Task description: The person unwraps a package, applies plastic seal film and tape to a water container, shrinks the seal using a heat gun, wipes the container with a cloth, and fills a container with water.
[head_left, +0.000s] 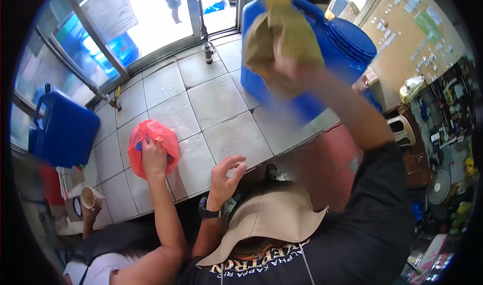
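Note:
My right hand (297,71), smeared by motion, grips a crumpled brown bundle (294,38) that could be a paper bag or cloth. It is raised in front of a big blue plastic jug (319,31) with a round screw lid. My left hand (227,178), with a dark band on the wrist, hovers at the counter's near edge, fingers curved and apart, holding nothing. To its left, a co-worker's hand (153,156) reaches into a pink plastic bag (173,134) on the tiled counter (216,101). Something blue shows inside the bag.
Another blue jug (70,126) stands at the counter's left end. Below it, another hand (89,217) holds a paper cup (92,198). Two taps (209,52) rise along the window side. A pinned board (420,38) and cluttered items lie at right.

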Motion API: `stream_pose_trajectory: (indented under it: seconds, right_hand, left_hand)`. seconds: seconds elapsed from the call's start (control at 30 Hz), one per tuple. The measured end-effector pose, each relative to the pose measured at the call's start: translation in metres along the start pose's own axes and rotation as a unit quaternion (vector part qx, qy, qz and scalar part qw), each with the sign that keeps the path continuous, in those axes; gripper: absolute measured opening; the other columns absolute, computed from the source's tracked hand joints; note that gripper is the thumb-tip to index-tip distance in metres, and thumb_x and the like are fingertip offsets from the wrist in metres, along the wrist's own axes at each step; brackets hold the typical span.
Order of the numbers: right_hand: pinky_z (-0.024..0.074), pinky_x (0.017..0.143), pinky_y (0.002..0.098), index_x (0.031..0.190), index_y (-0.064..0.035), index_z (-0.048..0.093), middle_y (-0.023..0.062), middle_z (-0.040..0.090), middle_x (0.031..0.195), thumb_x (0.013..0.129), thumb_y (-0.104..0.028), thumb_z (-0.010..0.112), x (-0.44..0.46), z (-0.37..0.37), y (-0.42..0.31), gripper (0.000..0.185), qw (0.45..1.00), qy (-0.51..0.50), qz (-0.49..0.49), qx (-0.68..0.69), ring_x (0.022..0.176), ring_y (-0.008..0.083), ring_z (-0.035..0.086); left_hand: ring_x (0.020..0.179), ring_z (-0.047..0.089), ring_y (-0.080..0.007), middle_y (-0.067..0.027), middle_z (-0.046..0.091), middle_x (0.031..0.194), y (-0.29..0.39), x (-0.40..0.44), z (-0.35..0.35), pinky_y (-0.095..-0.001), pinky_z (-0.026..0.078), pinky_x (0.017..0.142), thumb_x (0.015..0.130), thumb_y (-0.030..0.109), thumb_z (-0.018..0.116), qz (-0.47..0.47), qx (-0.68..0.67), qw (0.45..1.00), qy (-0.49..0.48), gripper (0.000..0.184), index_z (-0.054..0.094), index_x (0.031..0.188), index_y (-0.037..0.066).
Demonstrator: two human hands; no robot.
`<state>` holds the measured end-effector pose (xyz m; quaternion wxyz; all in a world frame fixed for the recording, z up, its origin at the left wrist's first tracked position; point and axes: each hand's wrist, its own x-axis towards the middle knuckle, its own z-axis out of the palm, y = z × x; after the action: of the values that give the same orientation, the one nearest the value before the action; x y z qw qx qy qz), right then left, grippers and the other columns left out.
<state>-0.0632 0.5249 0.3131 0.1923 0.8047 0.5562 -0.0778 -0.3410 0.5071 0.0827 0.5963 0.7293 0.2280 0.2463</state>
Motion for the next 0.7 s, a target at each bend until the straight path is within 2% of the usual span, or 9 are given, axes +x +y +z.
stream_pose_trajectory:
  seconds: [0.1,0.17,0.3,0.43,0.5,0.53,0.6,0.63,0.7]
  right_hand:
    - [0.0431,0.098,0.0368,0.141,-0.0021,0.044,0.0177,0.060,0.125,0.100,-0.044,0.043,0.023,-0.025,0.016,0.059,0.988,-0.029,0.133,-0.071,0.122,0.0275,0.054]
    - [0.0424,0.099,0.0372,0.140,-0.0018,0.044,0.0179,0.059,0.126,0.100,-0.044,0.043,0.019,0.001,0.025,0.058,0.992,0.042,0.117,-0.022,0.122,0.0278,0.053]
    - [0.0411,0.100,0.0380,0.140,-0.0013,0.044,0.0183,0.058,0.127,0.100,-0.043,0.043,-0.032,0.085,0.041,0.058,0.970,0.195,-0.004,0.145,0.124,0.0285,0.052]
    - [0.0398,0.101,0.0388,0.139,-0.0008,0.044,0.0188,0.056,0.128,0.100,-0.042,0.044,-0.076,0.157,0.082,0.057,0.912,0.253,-0.049,0.320,0.125,0.0291,0.051]
    - [0.0391,0.102,0.0392,0.139,-0.0005,0.044,0.0190,0.056,0.129,0.100,-0.041,0.044,-0.077,0.177,0.116,0.057,0.876,0.280,-0.048,0.390,0.125,0.0294,0.050]
    - [0.0388,0.102,0.0394,0.139,-0.0004,0.044,0.0191,0.055,0.129,0.100,-0.041,0.044,-0.072,0.183,0.135,0.056,0.857,0.295,-0.051,0.420,0.125,0.0295,0.050]
    - [0.0381,0.103,0.0398,0.139,-0.0001,0.044,0.0194,0.055,0.130,0.100,-0.041,0.044,-0.055,0.183,0.175,0.056,0.826,0.328,-0.061,0.455,0.126,0.0298,0.049]
    - [0.0378,0.103,0.0400,0.139,0.0000,0.044,0.0195,0.054,0.130,0.100,-0.040,0.044,-0.043,0.180,0.192,0.056,0.810,0.342,-0.069,0.470,0.126,0.0300,0.048]
    - [0.0371,0.104,0.0404,0.138,0.0003,0.045,0.0197,0.054,0.131,0.100,-0.040,0.044,-0.013,0.169,0.222,0.056,0.784,0.367,-0.094,0.492,0.127,0.0303,0.048]
  left_hand:
    - [0.088,0.067,-0.0174,-0.0101,0.070,0.101,0.017,0.018,0.014,-0.0286,0.051,0.081,0.091,0.016,0.066,0.028,0.007,0.999,-0.025,0.023,0.068,0.109,0.001]
    - [0.083,0.068,-0.0192,-0.0125,0.069,0.097,0.026,0.025,0.023,-0.0292,0.052,0.076,0.089,0.015,0.068,0.075,0.028,0.996,-0.037,0.021,0.068,0.106,0.001]
    - [0.084,0.068,-0.0197,-0.0119,0.069,0.098,0.021,0.030,0.041,-0.0297,0.052,0.076,0.090,0.014,0.067,0.073,0.030,0.997,-0.025,0.020,0.068,0.105,0.000]
    - [0.089,0.066,-0.0169,-0.0098,0.070,0.098,0.008,0.049,0.074,-0.0299,0.052,0.081,0.092,0.012,0.063,0.005,-0.003,1.000,0.015,0.018,0.069,0.104,0.001]
    - [0.100,0.066,-0.0249,-0.0164,0.068,0.107,0.014,0.068,0.103,-0.0364,0.051,0.090,0.088,0.023,0.071,0.022,0.040,0.993,0.105,0.032,0.067,0.108,-0.001]
    - [0.100,0.066,-0.0249,-0.0164,0.068,0.107,0.022,0.079,0.120,-0.0364,0.051,0.090,0.088,0.023,0.071,0.021,0.040,0.992,0.115,0.032,0.067,0.108,-0.001]
    - [0.120,0.055,-0.0328,-0.0233,0.057,0.128,0.046,0.111,0.158,-0.0447,0.043,0.103,0.080,0.046,0.077,0.245,0.137,0.930,0.236,0.073,0.053,0.129,-0.002]
    - [0.120,0.055,-0.0328,-0.0233,0.057,0.128,0.055,0.124,0.178,-0.0447,0.043,0.103,0.080,0.046,0.077,0.241,0.140,0.928,0.246,0.073,0.053,0.129,-0.002]
    - [0.134,0.039,-0.0388,-0.0286,0.036,0.146,0.069,0.150,0.209,-0.0497,0.034,0.110,0.068,0.066,0.078,0.392,0.062,0.870,0.294,0.114,0.028,0.146,-0.001]
